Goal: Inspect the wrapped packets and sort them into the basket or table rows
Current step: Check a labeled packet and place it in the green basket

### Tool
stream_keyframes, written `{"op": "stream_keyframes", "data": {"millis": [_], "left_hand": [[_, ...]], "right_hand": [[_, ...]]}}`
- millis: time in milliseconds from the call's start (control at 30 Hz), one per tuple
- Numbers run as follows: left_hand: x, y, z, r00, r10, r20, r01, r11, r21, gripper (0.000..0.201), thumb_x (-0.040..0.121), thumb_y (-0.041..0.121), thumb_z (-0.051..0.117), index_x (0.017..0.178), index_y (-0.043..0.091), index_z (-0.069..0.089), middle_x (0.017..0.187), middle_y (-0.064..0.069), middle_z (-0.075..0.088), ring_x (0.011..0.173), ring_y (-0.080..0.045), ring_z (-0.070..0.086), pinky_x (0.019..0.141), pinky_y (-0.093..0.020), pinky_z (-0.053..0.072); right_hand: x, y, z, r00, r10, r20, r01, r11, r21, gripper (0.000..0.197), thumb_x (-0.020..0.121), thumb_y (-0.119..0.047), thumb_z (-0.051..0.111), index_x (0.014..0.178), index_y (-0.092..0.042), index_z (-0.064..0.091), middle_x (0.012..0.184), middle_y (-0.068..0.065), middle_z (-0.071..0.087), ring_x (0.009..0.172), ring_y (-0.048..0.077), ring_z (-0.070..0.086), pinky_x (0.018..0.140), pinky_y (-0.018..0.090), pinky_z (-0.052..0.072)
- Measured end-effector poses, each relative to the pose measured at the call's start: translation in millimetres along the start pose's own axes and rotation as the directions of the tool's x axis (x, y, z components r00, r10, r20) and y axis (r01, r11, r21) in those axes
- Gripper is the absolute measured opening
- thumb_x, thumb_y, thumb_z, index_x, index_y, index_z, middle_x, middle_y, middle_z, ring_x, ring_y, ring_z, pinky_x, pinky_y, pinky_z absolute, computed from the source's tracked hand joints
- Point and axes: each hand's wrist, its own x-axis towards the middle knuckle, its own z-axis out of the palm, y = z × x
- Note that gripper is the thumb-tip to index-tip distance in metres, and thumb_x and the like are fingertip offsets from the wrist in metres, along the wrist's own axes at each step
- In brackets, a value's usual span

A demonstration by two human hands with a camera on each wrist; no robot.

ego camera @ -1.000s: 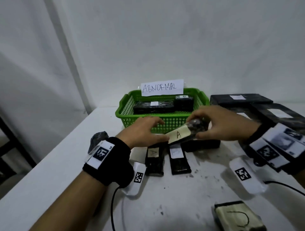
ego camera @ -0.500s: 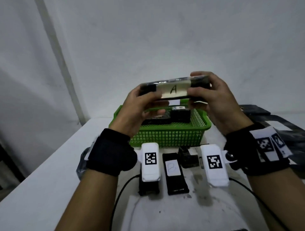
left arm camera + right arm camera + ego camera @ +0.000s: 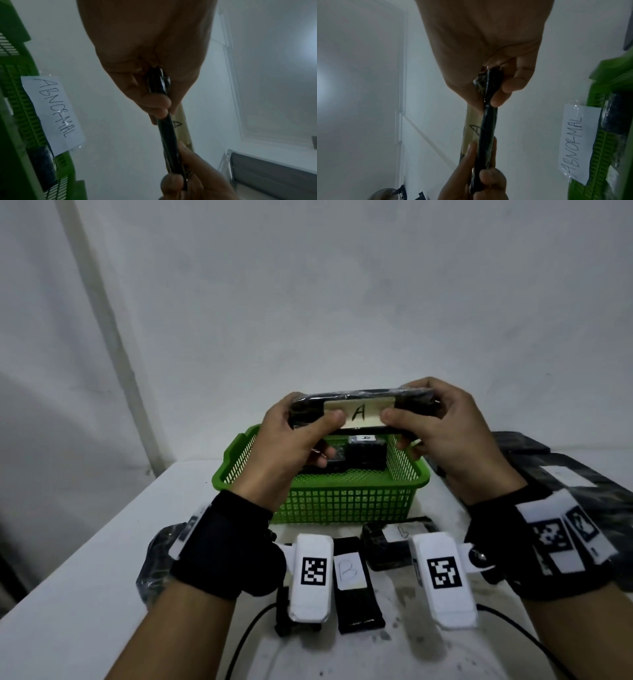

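A black wrapped packet (image 3: 359, 407) with a cream label marked "A" is held flat-on before my face, above the green basket (image 3: 342, 501). My left hand (image 3: 301, 433) pinches its left end, thumb on the front. My right hand (image 3: 424, 426) pinches its right end the same way. Both wrist views show the packet (image 3: 167, 135) (image 3: 488, 128) edge-on between the two hands. The basket holds black packets (image 3: 364, 453) and carries an "ABNORMAL" sign (image 3: 53, 113). On the table in front of the basket lie a packet marked "B" (image 3: 352, 577) and another black packet (image 3: 387, 542).
More black wrapped packets (image 3: 575, 484) are stacked at the right of the white table (image 3: 85, 594). A crumpled dark wrapper (image 3: 154, 559) lies under my left wrist. Cables (image 3: 246, 638) run across the table's near part. A white wall stands close behind the basket.
Both hands lifted the "A" packet from low in front of the basket up to eye level. It now sits level, label facing me; over the last half second it barely moved.
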Motion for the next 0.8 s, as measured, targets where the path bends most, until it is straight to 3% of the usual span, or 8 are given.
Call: {"op": "stream_keyframes", "data": {"millis": [133,233,300,367,467,633,733,800], "left_hand": [[-2,6,-6,0.981,-0.106,0.163,0.132,0.978,-0.159,0.043,0.083,0.039,0.065,0.114,0.008,0.065,0.096,-0.003,0.069,0.074,-0.015,0.066,0.059,-0.022,0.055],[1,4,-6,0.990,-0.052,0.129,0.083,0.967,-0.243,0.015,0.091,0.024,0.061,0.099,0.010,0.062,0.094,-0.005,0.069,0.083,-0.016,0.066,0.072,-0.022,0.058],[2,0,-4,0.995,-0.002,0.104,0.029,0.966,-0.257,0.003,0.094,0.011,0.058,0.096,0.009,0.061,0.096,-0.008,0.067,0.086,-0.014,0.067,0.078,-0.022,0.057],[3,-2,-3,0.994,0.027,0.103,-0.002,0.971,-0.239,0.003,0.093,0.006,0.060,0.095,0.008,0.061,0.098,-0.009,0.066,0.087,-0.014,0.069,0.078,-0.021,0.056],[4,-3,0,0.995,0.073,0.068,-0.059,0.980,-0.191,0.007,0.091,0.003,0.063,0.094,0.009,0.062,0.093,-0.007,0.068,0.085,-0.014,0.069,0.079,-0.022,0.056],[2,-7,5,0.994,0.104,0.015,-0.102,0.990,-0.102,0.016,0.087,-0.003,0.067,0.091,0.013,0.064,0.087,-0.005,0.069,0.079,-0.016,0.069,0.070,-0.024,0.056],[1,-4,6,0.994,0.104,0.021,-0.102,0.990,-0.102,0.013,0.091,0.000,0.064,0.094,0.013,0.062,0.092,-0.006,0.068,0.082,-0.016,0.070,0.069,-0.027,0.057],[1,-2,5,0.997,0.060,0.040,-0.054,0.987,-0.148,0.008,0.095,0.011,0.061,0.102,0.014,0.060,0.097,-0.005,0.068,0.088,-0.017,0.071,0.070,-0.029,0.058]], "right_hand": [[-2,-2,-9,0.996,-0.089,0.002,0.089,0.992,-0.095,0.025,0.084,-0.009,0.079,0.102,-0.014,0.063,0.089,0.002,0.068,0.055,0.010,0.061,0.050,0.023,0.051],[-2,-2,-13,0.992,-0.021,0.124,0.023,1.000,-0.013,0.031,0.079,-0.023,0.083,0.103,-0.014,0.066,0.095,0.002,0.070,0.079,0.011,0.067,0.066,0.024,0.054],[-1,-1,-12,0.987,0.046,0.154,-0.055,0.997,0.053,0.035,0.076,-0.038,0.082,0.100,-0.017,0.069,0.096,0.002,0.071,0.085,0.015,0.068,0.073,0.028,0.055],[-1,0,-11,0.992,0.048,0.116,-0.055,0.997,0.060,0.036,0.072,-0.039,0.082,0.097,-0.016,0.070,0.094,0.004,0.072,0.085,0.020,0.068,0.078,0.034,0.058],[-1,1,-10,0.998,0.004,0.056,-0.005,1.000,0.021,0.022,0.074,-0.025,0.085,0.091,-0.016,0.073,0.085,0.005,0.074,0.079,0.022,0.069,0.083,0.040,0.059],[-2,1,-10,0.997,-0.080,-0.012,0.079,0.995,-0.062,0.021,0.072,-0.008,0.088,0.083,-0.018,0.073,0.080,0.000,0.075,0.072,0.014,0.072,0.076,0.031,0.060],[-3,-1,-10,0.994,-0.107,0.004,0.107,0.993,-0.052,0.019,0.076,-0.008,0.086,0.085,-0.017,0.073,0.082,0.000,0.074,0.075,0.016,0.071,0.078,0.036,0.060],[-5,-5,-10,0.989,-0.147,0.026,0.148,0.987,-0.062,0.019,0.078,-0.009,0.085,0.089,-0.017,0.071,0.087,0.000,0.074,0.081,0.016,0.071,0.082,0.038,0.060]]}}
